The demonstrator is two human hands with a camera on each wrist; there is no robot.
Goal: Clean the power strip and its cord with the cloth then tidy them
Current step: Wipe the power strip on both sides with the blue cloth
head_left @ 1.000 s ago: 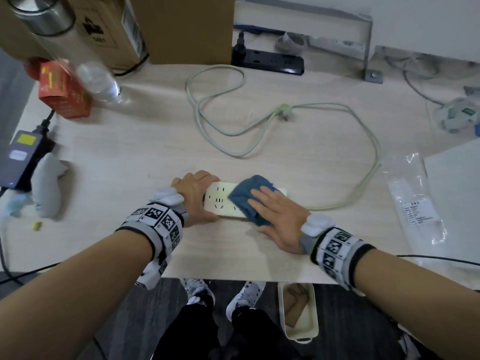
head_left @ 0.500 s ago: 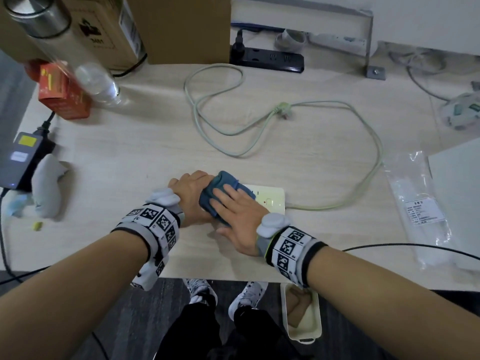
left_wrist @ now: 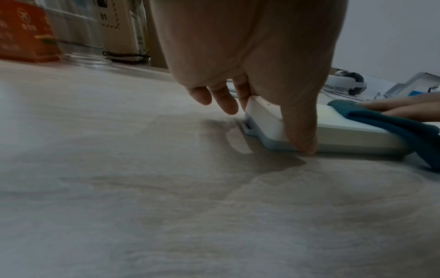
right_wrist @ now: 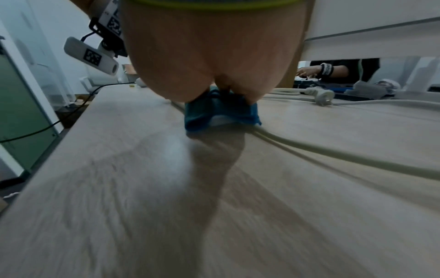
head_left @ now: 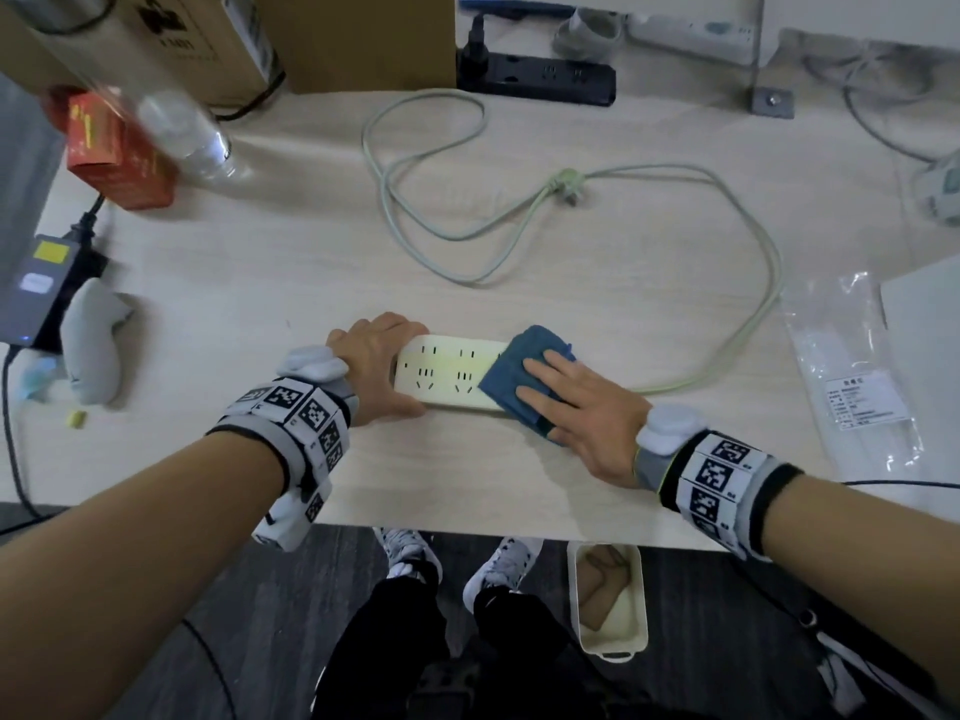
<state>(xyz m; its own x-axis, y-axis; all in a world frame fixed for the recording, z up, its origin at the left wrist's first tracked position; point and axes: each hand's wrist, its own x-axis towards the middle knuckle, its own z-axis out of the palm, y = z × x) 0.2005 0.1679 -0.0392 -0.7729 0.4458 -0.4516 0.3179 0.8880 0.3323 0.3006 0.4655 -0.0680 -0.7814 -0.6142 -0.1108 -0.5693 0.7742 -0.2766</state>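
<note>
A cream power strip (head_left: 447, 374) lies flat near the table's front edge, also seen as the strip (left_wrist: 333, 135) in the left wrist view. My left hand (head_left: 376, 366) grips its left end, thumb on the near side and fingers (left_wrist: 228, 105) over the far side. My right hand (head_left: 576, 402) lies flat with straight fingers on a folded blue cloth (head_left: 519, 376), pressing it onto the strip's right end. The cloth (right_wrist: 219, 116) drapes over that end. The pale green cord (head_left: 769, 283) loops across the table to its plug (head_left: 563, 181).
A black power strip (head_left: 540, 80) and cardboard boxes (head_left: 358, 39) stand at the back. A red box (head_left: 114, 148) and a clear bottle (head_left: 187, 132) are at the back left, a power adapter (head_left: 41, 283) at the left edge. A plastic bag (head_left: 852, 376) lies at the right.
My right hand slid the cloth leftward along the strip, then back to its right end. The left hand kept its hold on the left end.
</note>
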